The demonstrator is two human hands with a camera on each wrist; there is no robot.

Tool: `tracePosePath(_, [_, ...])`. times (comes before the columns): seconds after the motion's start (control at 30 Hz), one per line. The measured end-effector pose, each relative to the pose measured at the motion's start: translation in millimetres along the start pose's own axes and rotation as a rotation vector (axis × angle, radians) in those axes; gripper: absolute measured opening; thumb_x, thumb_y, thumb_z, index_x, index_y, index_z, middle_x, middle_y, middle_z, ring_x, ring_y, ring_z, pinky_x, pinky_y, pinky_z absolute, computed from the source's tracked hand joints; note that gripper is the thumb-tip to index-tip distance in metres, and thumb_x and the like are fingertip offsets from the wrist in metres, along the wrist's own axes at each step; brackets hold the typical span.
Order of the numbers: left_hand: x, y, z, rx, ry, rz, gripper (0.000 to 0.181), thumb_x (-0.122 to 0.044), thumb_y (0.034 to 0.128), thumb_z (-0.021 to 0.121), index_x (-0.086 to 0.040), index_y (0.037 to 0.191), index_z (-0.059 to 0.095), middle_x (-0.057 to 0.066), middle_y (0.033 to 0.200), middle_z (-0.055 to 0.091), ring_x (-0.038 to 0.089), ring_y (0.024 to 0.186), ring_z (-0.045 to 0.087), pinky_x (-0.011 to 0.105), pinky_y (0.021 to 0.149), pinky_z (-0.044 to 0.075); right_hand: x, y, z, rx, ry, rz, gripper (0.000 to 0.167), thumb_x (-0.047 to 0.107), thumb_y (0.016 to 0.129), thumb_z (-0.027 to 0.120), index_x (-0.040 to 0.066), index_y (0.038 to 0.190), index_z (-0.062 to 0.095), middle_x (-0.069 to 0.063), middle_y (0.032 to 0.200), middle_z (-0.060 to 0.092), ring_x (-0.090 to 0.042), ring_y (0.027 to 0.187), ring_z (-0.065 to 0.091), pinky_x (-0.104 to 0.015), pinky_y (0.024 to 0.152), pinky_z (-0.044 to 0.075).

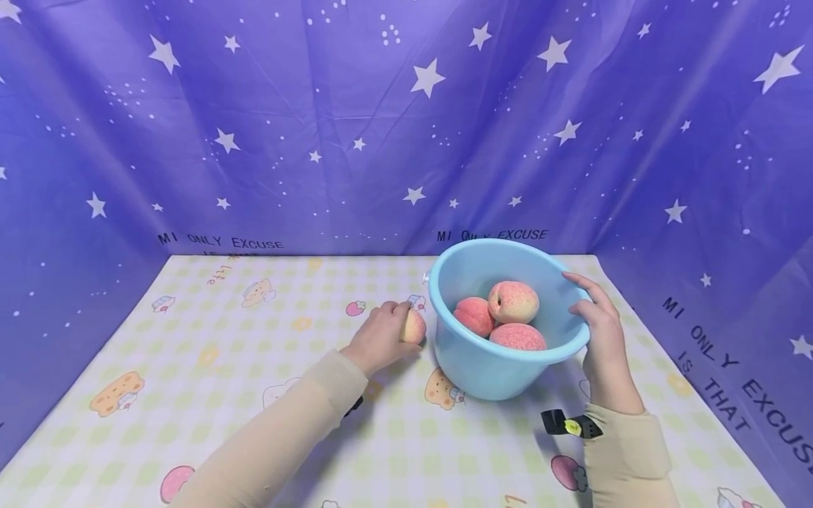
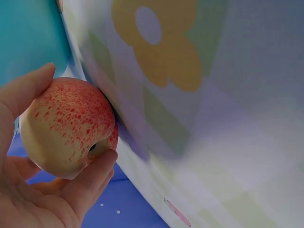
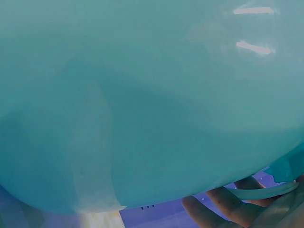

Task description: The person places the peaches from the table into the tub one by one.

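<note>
My left hand grips a peach, red-speckled over pale yellow, just left of a light blue bucket. In the left wrist view the thumb and fingers curl round this peach, close to the tablecloth; whether it touches the cloth I cannot tell. My right hand holds the bucket's right rim, and its fingers show against the outer wall beside the handle in the right wrist view. Inside the bucket lie three peaches: one pale and speckled, two redder.
A pale checked tablecloth with cartoon prints covers the table. Behind and at both sides hangs a purple-blue curtain with white stars. A black strap is on the right wrist.
</note>
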State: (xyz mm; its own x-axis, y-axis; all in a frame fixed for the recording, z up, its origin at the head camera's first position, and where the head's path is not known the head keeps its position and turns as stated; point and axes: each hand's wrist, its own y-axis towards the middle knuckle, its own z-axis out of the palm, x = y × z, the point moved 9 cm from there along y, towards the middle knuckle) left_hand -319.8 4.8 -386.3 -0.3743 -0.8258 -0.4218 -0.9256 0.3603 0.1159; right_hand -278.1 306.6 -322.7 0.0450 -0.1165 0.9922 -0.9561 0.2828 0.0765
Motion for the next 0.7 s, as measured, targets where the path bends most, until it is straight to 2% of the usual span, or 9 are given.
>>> tracePosePath(0.4, [0.2,-5.9,-7.1,-0.018,-0.046,-0.017,0.081,-0.033,0.0802,0.083,-0.002,0.145,0.045,0.024,0.136,0.054,0.040,0.118,0.057,0.046,0.101,0.050,1,-1.8,2,0.003,-0.003,-0.009,0.059,0.003,0.087,0.038,0.025,0.139,0.056,-0.004,0.150,0.038,-0.009,0.114,0.046,-0.013,0.077,0.046])
tracePosePath(0.7, [3.0,-9.1,-20.1,-0.050,-0.064,-0.024,0.078,-0.034,0.0796,0.082,-0.004,0.143,0.048,0.023,0.135,0.055,0.039,0.118,0.058,0.049,0.099,0.050,1,-2.0,1,-0.004,-0.008,-0.010,0.059,0.003,0.087,0.038,0.026,0.139,0.056,-0.003,0.149,0.039,-0.007,0.111,0.047,-0.014,0.077,0.046])
